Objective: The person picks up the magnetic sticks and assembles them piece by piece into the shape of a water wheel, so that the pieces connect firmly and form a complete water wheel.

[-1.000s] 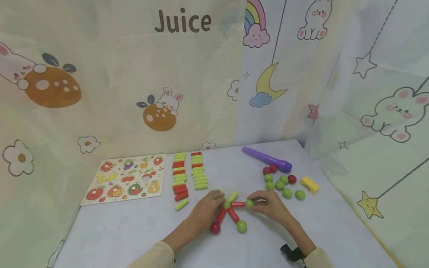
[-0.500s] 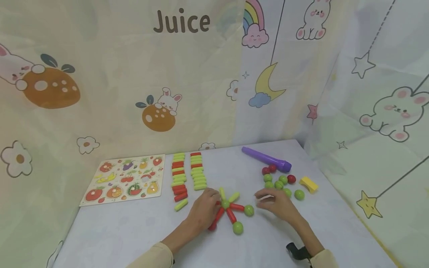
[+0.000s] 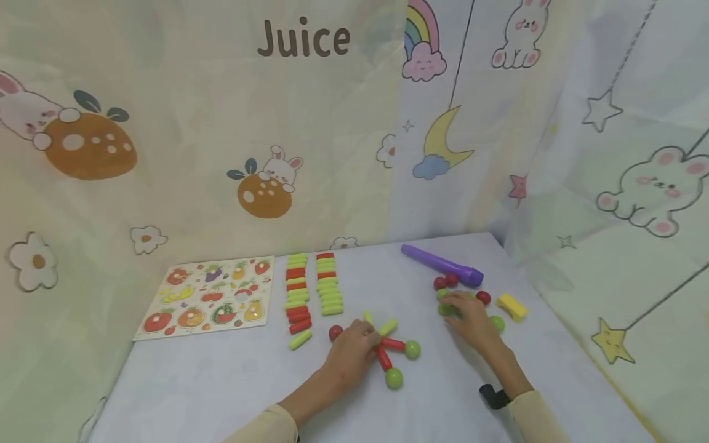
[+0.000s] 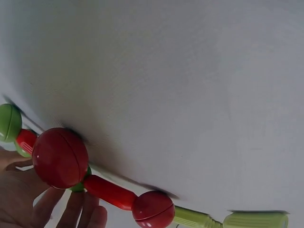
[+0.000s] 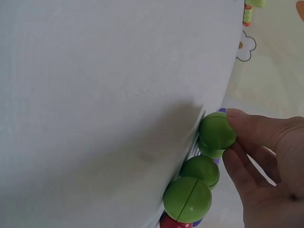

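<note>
A toy figure of red and light green sticks joined to balls lies mid-table. In the head view, my left hand covers its centre, gripping it there. The left wrist view shows those fingers curled by the green centre ball, with a large-looking red ball in front. Two green balls end red sticks; another red ball shows left of the hand. Over the loose balls at the right, my right hand pinches a green ball between thumb and fingers.
Two columns of red and light green sticks lie behind the figure. A fruit picture board sits at the left. Beyond the loose balls are a purple microphone-shaped toy and a yellow block. A printed cloth backdrop rises behind.
My right hand has left the figure's green end ball and moved right to the loose balls. My left hand has shifted over the figure, and a red ball shows at its left.
</note>
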A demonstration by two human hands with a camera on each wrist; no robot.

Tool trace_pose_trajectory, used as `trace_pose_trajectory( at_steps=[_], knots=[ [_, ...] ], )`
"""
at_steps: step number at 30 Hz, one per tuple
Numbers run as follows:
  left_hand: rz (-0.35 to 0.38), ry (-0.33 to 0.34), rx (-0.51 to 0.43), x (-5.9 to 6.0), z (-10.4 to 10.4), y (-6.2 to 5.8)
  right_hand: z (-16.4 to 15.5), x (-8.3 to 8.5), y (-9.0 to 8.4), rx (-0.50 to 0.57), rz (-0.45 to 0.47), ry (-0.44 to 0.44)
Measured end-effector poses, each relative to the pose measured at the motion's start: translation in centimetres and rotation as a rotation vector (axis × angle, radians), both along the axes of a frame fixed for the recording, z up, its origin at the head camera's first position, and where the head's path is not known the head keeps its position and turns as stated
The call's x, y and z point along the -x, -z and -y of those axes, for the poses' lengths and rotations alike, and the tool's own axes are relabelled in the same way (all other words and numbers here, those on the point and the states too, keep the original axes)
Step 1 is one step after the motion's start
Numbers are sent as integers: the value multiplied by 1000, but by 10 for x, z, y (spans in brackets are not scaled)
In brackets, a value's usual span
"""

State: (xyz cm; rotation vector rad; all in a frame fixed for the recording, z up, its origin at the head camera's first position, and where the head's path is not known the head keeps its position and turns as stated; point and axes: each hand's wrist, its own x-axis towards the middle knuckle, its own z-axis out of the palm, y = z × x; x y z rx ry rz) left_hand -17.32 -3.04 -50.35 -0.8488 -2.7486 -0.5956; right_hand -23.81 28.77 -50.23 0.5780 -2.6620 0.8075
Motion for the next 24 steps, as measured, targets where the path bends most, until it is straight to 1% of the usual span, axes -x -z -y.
trace_pose_trajectory(
  at_steps=[2,4,10,13,14,16,21,24],
  knots=[
    [26,3,-15,0,0,0,-1,1,0,-10,21,7],
    [39,20,-25,1,1,-1,0,0,0,-15,32,14],
    [19,106,-45,3,9,-3,2,0,2,-22,52,-15],
    [21,137,-43,5,13,-1,5,-2,5,6,73,-45],
    [24,146,-40,6,14,0,6,-3,6,29,79,-64],
    [32,162,-36,6,17,1,9,-7,8,109,101,-125],
    [61,176,-36,6,21,0,19,-16,10,320,177,-327],
    [61,183,-31,7,22,0,25,-20,11,370,236,-388]
  ],
)
